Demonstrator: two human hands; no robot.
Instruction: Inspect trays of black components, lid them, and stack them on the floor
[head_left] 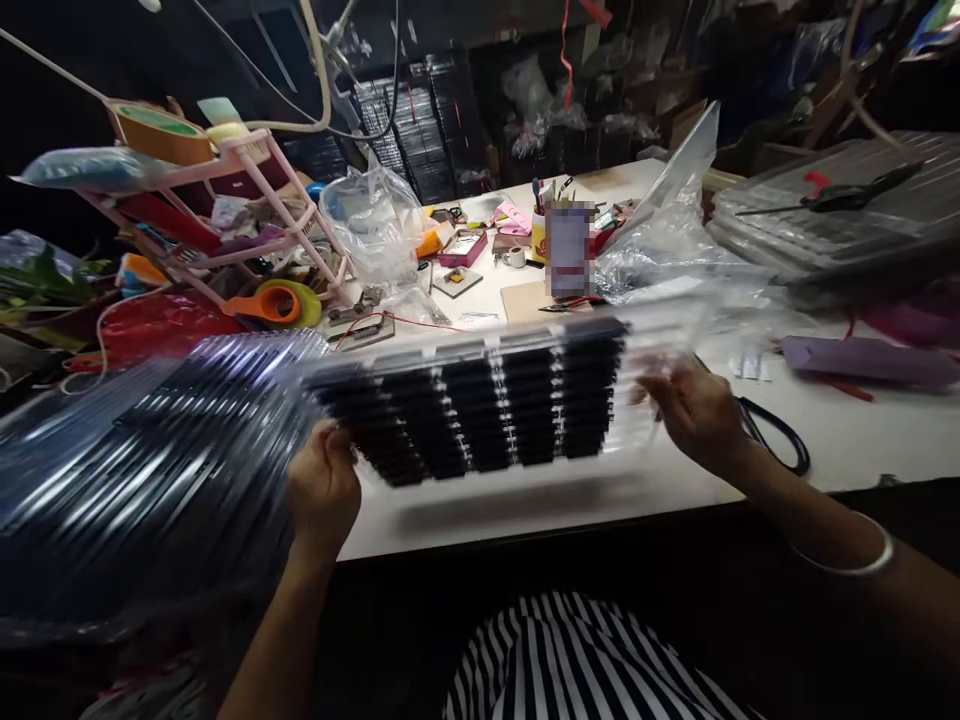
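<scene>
Between my hands a clear plastic tray (491,405) is held up over the white table, tilted and smeared by motion. Rows of black strip-like parts fill most of it, in several columns. My left hand (324,492) is closed on its left edge, thumb on top. At the right, my right hand (694,410) pinches the clear edge, where no black parts lie. A shadow falls on the table below the tray. To the left, close to my left hand, lies a pile of similar trays (172,470) with long dark shiny parts.
A pink rack (262,190) with tape rolls stands at the back left. Clear plastic bags (375,225), a yellow pen cup (538,238) and pliers (574,304) lie beyond the tray. Stacked clear trays (825,215) bearing scissors (855,192) rise at the right, near a black cable loop (799,450).
</scene>
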